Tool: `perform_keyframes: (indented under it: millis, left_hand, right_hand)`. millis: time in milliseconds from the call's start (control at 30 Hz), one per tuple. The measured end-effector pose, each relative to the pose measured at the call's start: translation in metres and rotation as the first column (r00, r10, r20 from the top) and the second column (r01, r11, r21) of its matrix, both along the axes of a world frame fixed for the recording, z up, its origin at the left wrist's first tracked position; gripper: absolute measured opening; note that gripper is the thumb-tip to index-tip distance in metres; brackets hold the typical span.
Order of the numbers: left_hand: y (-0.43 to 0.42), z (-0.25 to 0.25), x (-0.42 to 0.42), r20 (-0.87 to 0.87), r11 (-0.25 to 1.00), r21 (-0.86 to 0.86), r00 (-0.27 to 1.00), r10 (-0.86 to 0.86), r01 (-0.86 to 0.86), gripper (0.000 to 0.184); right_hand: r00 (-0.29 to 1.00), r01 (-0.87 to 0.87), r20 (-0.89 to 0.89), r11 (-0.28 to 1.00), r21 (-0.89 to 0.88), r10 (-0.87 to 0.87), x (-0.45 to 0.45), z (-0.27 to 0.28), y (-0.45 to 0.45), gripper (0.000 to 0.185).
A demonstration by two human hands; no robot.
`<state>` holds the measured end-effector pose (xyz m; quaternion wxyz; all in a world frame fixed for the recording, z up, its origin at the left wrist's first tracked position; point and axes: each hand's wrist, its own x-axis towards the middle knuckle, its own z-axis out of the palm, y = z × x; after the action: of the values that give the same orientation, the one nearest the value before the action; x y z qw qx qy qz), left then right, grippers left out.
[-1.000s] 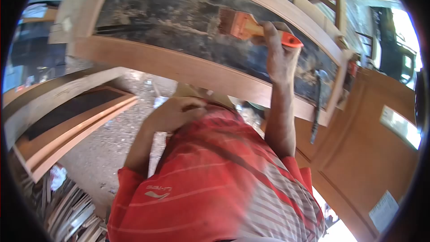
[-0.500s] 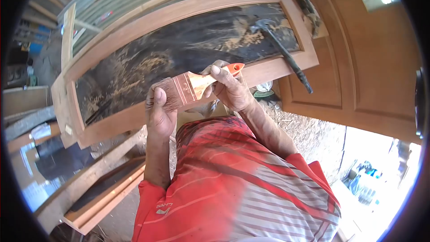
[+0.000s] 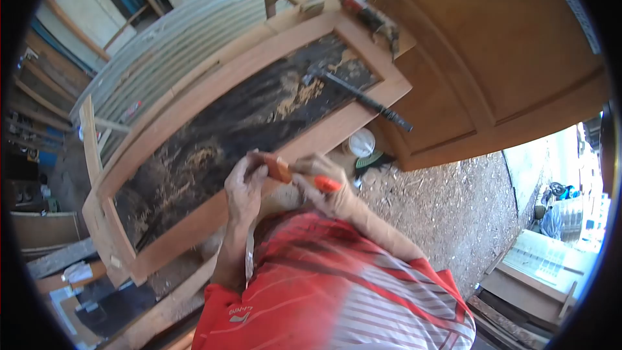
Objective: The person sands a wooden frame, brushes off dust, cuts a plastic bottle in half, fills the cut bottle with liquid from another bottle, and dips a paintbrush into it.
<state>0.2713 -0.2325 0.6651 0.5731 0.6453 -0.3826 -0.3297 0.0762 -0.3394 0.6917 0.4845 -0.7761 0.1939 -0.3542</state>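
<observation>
A flat paintbrush (image 3: 280,169) is held before my chest by both hands, seen nearly edge-on. Its orange-red handle end (image 3: 328,185) sticks out of my right hand (image 3: 327,181), which is closed round the handle. At the bristle end, my left hand (image 3: 245,188) pinches the brush between thumb and fingers; the bristles themselves are mostly hidden. Beyond my hands lies a wooden frame (image 3: 194,236) around a dark recess strewn with sawdust. A hammer (image 3: 366,98) rests across the frame's right part, its handle overhanging the near edge.
A brown panelled door (image 3: 466,58) stands at the right. A red power tool (image 3: 363,11) lies near the frame's far right corner. Corrugated metal sheeting (image 3: 194,26) runs behind. Below the hammer handle is a white round container (image 3: 361,143), on ground covered with shavings (image 3: 427,207).
The view has swung to the right. The brush has turned from showing its broad face to nearly edge-on and has come lower, with both hands still on it.
</observation>
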Motion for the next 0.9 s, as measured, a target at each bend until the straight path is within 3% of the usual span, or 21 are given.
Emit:
perform_keyframes:
  millis: [133, 233, 400, 500, 633, 767, 867, 900]
  left_hand:
    - [0.024, -0.017, 0.006, -0.205, 0.985, -0.170, 0.978, -0.033, -0.002, 0.075]
    - [0.057, -0.010, 0.011, -0.340, 0.990, -0.125, 0.940, 0.013, -0.059, 0.090]
    - [0.102, -0.001, 0.043, -0.398, 0.999, -0.025, 0.917, 0.034, -0.047, 0.095]
    - [0.118, 0.004, 0.046, -0.397, 0.991, 0.014, 0.908, 0.130, -0.136, 0.093]
    - [0.135, -0.031, 0.054, -0.257, 0.983, -0.122, 0.961, 0.106, -0.140, 0.089]
    - [0.131, -0.003, 0.052, -0.064, 0.975, -0.189, 0.992, 0.107, -0.117, 0.090]
    - [0.125, -0.009, 0.050, -0.110, 0.929, -0.338, 0.987, 0.120, -0.150, 0.099]
    - [0.128, -0.005, 0.048, -0.043, 0.948, -0.279, 0.988, 0.146, -0.153, 0.099]
  right_hand:
    - [0.994, -0.052, -0.098, 0.992, -0.111, 0.042, 0.019, -0.005, 0.038, 0.039]
    - [0.982, -0.166, -0.111, 0.978, -0.128, 0.152, 0.039, -0.003, 0.071, 0.050]
    - [0.945, -0.317, -0.161, 0.919, -0.233, 0.285, 0.061, -0.003, 0.108, 0.050]
    - [0.934, -0.320, -0.229, 0.925, -0.204, 0.273, 0.071, -0.007, 0.126, 0.050]
    - [0.969, -0.225, -0.168, 0.934, -0.277, 0.184, 0.074, -0.017, 0.151, 0.060]
    - [0.991, -0.132, -0.087, 0.902, -0.410, 0.106, 0.074, -0.026, 0.153, 0.053]
    - [0.995, -0.072, -0.088, 0.935, -0.348, 0.044, 0.070, -0.020, 0.160, 0.053]
    - [0.996, -0.056, -0.079, 0.955, -0.293, 0.034, 0.068, -0.021, 0.160, 0.052]
